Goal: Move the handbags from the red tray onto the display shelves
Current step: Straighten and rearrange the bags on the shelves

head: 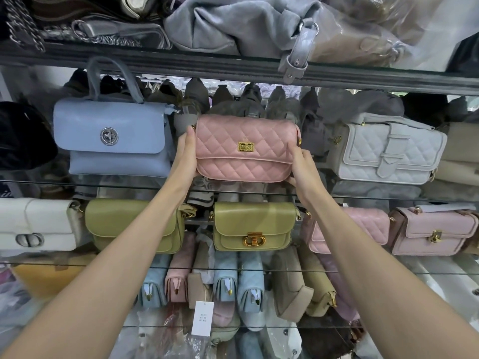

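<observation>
Left hand (185, 154) and right hand (303, 164) each grasp one end of the pink handbag (243, 156), with the fingers wrapped behind it. The bag is at frame centre, upright, flap to the camera, just above the glass shelf (375, 198), between the blue handbag (111, 136) and the grey quilted bag (388, 149). It is diamond-quilted pink with a piped flap edge and a gold clasp (245, 145) mid-flap. Can't tell if the base touches the glass. Fingertips and the bag's back are hidden. The forearms partly cover the olive bag (116, 224) at lower left and the pale pink bag (363, 229) at lower right.
</observation>
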